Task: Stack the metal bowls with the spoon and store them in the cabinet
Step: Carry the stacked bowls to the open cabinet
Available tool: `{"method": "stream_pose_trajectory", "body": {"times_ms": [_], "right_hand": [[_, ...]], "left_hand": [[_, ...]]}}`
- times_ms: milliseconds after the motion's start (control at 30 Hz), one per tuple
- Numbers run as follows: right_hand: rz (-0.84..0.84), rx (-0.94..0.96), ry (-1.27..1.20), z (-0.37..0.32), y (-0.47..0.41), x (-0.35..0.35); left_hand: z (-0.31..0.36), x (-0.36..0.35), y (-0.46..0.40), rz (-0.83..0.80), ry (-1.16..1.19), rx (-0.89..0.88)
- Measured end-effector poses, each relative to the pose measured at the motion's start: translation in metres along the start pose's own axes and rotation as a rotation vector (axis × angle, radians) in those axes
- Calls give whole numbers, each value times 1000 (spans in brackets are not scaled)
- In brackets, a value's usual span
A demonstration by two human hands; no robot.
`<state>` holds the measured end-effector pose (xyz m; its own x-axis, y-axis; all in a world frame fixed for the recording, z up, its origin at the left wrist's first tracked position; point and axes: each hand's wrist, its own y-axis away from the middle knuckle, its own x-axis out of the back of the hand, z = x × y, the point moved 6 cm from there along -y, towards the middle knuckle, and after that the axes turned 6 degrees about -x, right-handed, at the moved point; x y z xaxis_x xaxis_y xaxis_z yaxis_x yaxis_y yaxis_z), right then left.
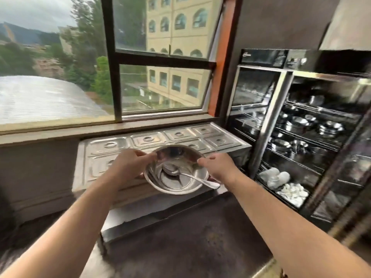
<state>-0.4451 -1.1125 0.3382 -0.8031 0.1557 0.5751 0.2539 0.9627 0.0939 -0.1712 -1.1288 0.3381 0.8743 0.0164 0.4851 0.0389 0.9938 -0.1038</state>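
Beneath a wide window (160, 57), a steel food warmer (112, 145) sits beside the open cabinet (301, 137) of metalware. Both hands, left hand (128, 167) and right hand (218, 167), grip the rims of stacked metal bowls (176, 177) held in the air; a spoon (190, 176) lies inside.

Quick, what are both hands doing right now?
Left hand: closed, pinching the rim of the metal bowls.
Right hand: closed on the opposite rim.
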Motion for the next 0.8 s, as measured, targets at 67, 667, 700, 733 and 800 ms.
{"method": "stream_pose_trajectory", "body": {"times_ms": [67,667,700,733,800], "right_hand": [[80,-42,-16,8,-16,19],[510,-314,11,163,-153,218],[517,-323,10,174,-167,230],[522,-332,8,183,-181,243],[525,-359,0,202,-211,269]], "left_hand": [[10,-24,-34,-74,28,-21],[120,-319,-230,-429,-62,-223],[128,-339,-242,-439,-53,-227],[136,-358,-254,-449,-48,-229],[153,-398,-281,-470,-62,-241]]}}
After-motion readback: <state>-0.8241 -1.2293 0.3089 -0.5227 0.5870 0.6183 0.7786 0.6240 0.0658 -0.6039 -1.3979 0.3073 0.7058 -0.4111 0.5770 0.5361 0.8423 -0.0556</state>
